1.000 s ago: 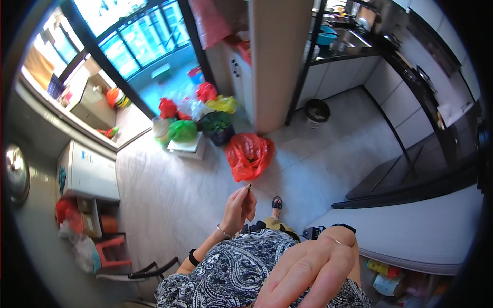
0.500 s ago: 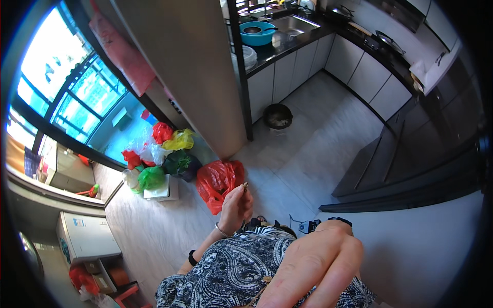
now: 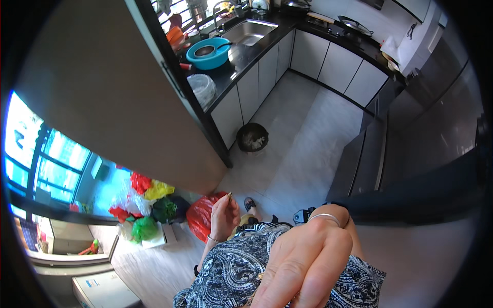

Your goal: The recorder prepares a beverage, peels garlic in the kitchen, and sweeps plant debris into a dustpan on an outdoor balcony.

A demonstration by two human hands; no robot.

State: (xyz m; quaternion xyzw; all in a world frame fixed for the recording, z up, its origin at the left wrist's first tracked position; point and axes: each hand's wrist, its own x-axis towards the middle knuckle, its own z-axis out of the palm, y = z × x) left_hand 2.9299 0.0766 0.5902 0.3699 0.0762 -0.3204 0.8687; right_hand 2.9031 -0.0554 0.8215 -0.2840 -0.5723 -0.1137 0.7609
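My left hand [image 3: 224, 218], a bangle at its wrist, is raised in front of my patterned dress [image 3: 231, 267]. Its fingers are closed in a pinch, with a tiny brownish tip showing at the top, too small to name. Behind that hand a red plastic bag [image 3: 201, 215] lies on the floor. Large and close, my right hand [image 3: 308, 256] is bent back toward me with its fingers pressed together. The fingertips run out of view at the lower edge, so anything they hold is hidden.
Several bags, among them a green bag [image 3: 145, 229] and a yellow bag [image 3: 159, 190], sit by the wall at left. Ahead, a black bin [image 3: 252, 137] stands on the kitchen floor. A blue basin [image 3: 209, 60] rests beside the sink [image 3: 251, 32]. A dark refrigerator [image 3: 426, 133] rises at right.
My view has swung and moved nearer the kitchen, so the counter and bin appear closer. Both hands keep their poses, the left pinched and the right near me. A foot now shows on the floor.
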